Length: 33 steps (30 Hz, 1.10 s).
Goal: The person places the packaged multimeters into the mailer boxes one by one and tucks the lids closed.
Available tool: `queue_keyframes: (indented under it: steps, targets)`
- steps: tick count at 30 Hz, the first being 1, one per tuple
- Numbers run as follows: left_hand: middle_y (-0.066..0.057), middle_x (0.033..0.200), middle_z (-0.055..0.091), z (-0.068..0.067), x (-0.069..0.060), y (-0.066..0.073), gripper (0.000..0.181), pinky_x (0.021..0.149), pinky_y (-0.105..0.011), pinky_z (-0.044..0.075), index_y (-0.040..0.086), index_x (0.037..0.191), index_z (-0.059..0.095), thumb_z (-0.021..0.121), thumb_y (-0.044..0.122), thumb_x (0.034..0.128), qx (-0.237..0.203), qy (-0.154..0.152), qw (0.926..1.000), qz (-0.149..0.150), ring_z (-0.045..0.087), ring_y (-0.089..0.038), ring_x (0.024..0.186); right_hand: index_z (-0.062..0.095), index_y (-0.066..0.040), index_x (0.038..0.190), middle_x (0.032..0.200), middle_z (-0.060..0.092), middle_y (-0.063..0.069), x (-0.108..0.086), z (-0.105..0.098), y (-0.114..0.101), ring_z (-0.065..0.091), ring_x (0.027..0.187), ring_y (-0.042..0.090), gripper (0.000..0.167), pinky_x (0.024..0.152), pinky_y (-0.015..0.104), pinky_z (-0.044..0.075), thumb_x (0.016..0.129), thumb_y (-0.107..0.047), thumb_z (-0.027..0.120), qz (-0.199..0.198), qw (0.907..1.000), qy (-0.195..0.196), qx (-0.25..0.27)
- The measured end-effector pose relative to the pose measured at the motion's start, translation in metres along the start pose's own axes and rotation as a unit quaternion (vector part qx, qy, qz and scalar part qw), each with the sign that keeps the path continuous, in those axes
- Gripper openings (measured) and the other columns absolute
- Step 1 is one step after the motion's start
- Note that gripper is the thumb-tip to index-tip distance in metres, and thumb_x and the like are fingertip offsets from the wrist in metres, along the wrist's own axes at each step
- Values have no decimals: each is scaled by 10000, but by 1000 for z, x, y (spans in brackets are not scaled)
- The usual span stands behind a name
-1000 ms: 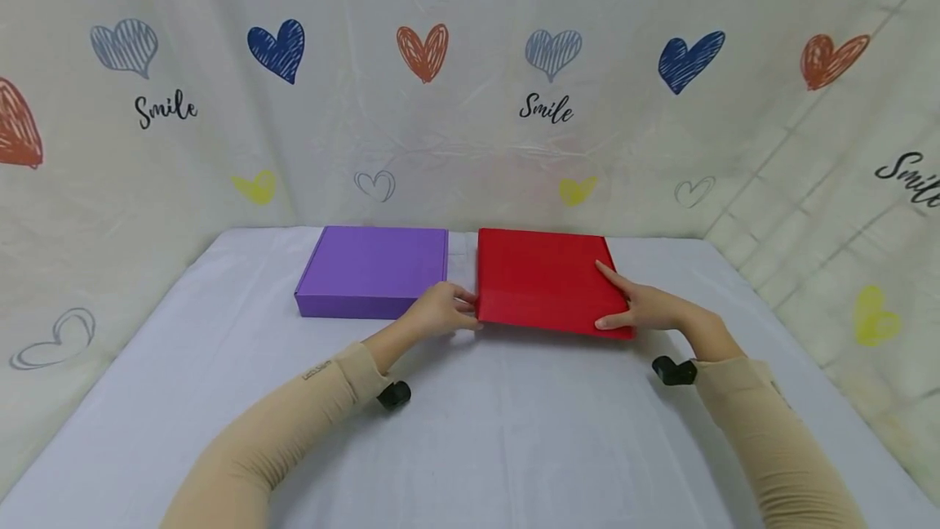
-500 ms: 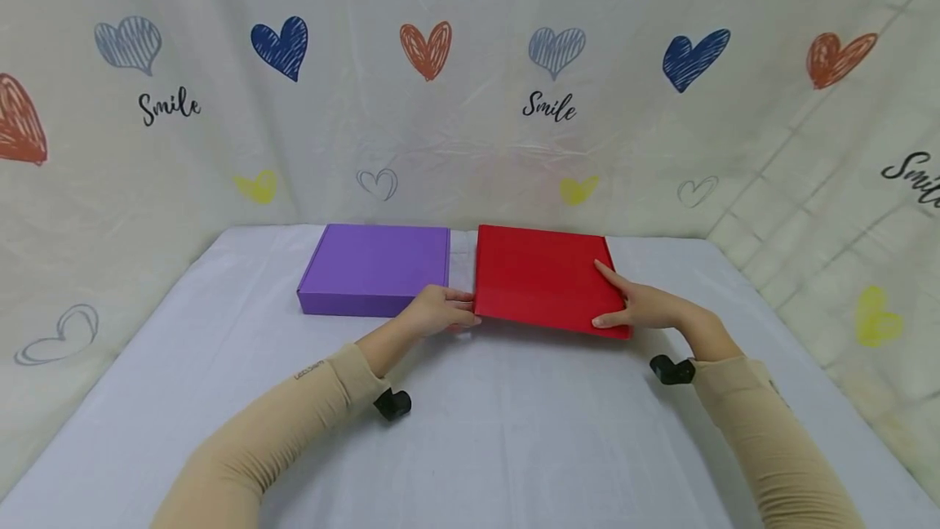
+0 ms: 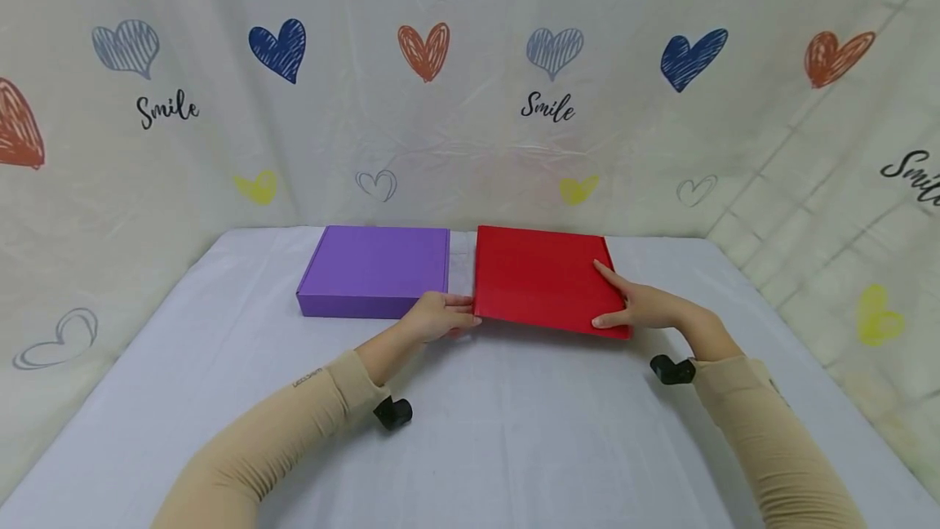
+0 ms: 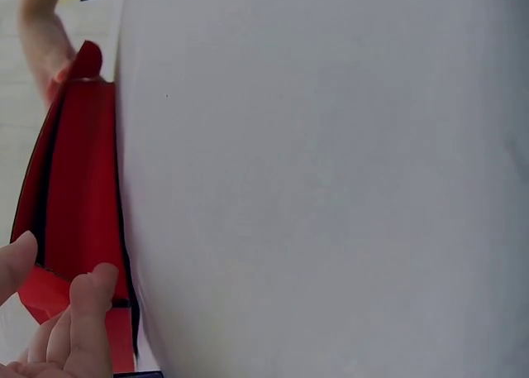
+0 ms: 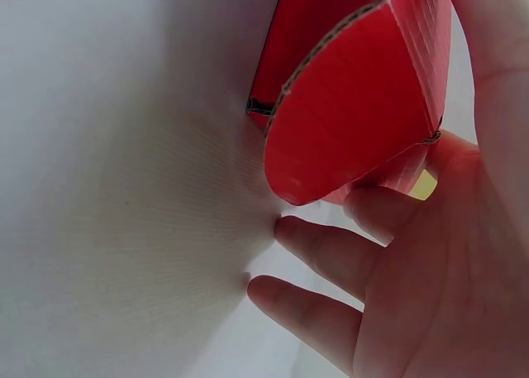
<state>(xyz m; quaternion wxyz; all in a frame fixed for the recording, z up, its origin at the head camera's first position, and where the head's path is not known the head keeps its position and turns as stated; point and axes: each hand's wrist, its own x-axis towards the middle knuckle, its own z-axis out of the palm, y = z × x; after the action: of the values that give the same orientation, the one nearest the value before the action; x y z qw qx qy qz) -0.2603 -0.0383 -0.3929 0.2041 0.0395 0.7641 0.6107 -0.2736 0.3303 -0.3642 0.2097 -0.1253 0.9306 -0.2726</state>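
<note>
A red cardboard box (image 3: 547, 276) lies on the table, its lid slightly raised along the front. The left wrist view shows the gap under the red lid and the red inner wall (image 4: 83, 188). My left hand (image 3: 433, 317) is at the box's front left corner, fingertips touching its side and thumb near the lid's edge. My right hand (image 3: 649, 306) holds the right side of the lid, with the thumb and one finger spread on top. In the right wrist view a rounded side flap (image 5: 355, 113) sticks out before the fingers of the right hand (image 5: 446, 254).
A closed purple box (image 3: 374, 268) lies left of the red one, a narrow gap between them. White cloth covers the table (image 3: 514, 439). Behind it hangs a curtain (image 3: 477, 137) printed with hearts and words. A small black camera (image 3: 673, 370) is worn on the right wrist.
My left hand has shifted slightly down and left along the red box's corner. The lid's front left corner sits a little higher than a second ago. The right hand has barely moved.
</note>
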Motion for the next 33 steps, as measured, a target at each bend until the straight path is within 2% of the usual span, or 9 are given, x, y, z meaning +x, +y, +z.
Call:
queue_keyframes:
  steps: [10, 17, 24, 27, 33]
  targets:
    - [-143, 1225, 721, 0, -1, 1, 493, 836, -286, 581, -66, 1376, 606, 752, 104, 937, 372, -25, 9993, 93, 717, -202, 1051, -77, -98, 1638, 1620, 86, 371, -1, -2, -2, 217, 1413, 551, 1178, 1100, 689, 320, 901, -468, 765, 14, 9999, -86, 84]
    - [-147, 1221, 721, 0, -2, 2, 492, 810, -271, 574, -75, 1375, 601, 741, 102, 938, 419, -94, 9990, 107, 715, -202, 1061, -81, -98, 1637, 1624, 74, 364, -1, -2, -1, 196, 1425, 550, 1172, 1109, 689, 307, 907, -462, 760, 16, 9998, -134, 141]
    - [-121, 1166, 744, 0, -2, 7, 452, 800, -284, 570, -62, 1353, 628, 723, 117, 950, 619, -94, 9980, 70, 702, -187, 985, -79, -96, 1637, 1615, 93, 371, 0, -5, 0, 223, 1408, 549, 1184, 1093, 686, 334, 897, -475, 764, 61, 9999, -82, 33]
    - [-127, 1175, 738, 0, -1, 7, 424, 809, -287, 572, -72, 1352, 623, 694, 84, 964, 582, -111, 9982, 28, 687, -181, 968, -76, -101, 1638, 1616, 97, 368, 1, -5, 0, 228, 1406, 549, 1187, 1090, 685, 341, 892, -481, 767, 51, 10000, -62, 15]
    - [-136, 1220, 725, -3, -2, 4, 496, 821, -298, 574, -76, 1391, 585, 730, 107, 954, 493, -202, 9986, 19, 704, -184, 992, -71, -108, 1640, 1621, 88, 361, 1, -2, -2, 227, 1406, 549, 1186, 1083, 681, 356, 890, -480, 769, 43, 10000, -57, 53]
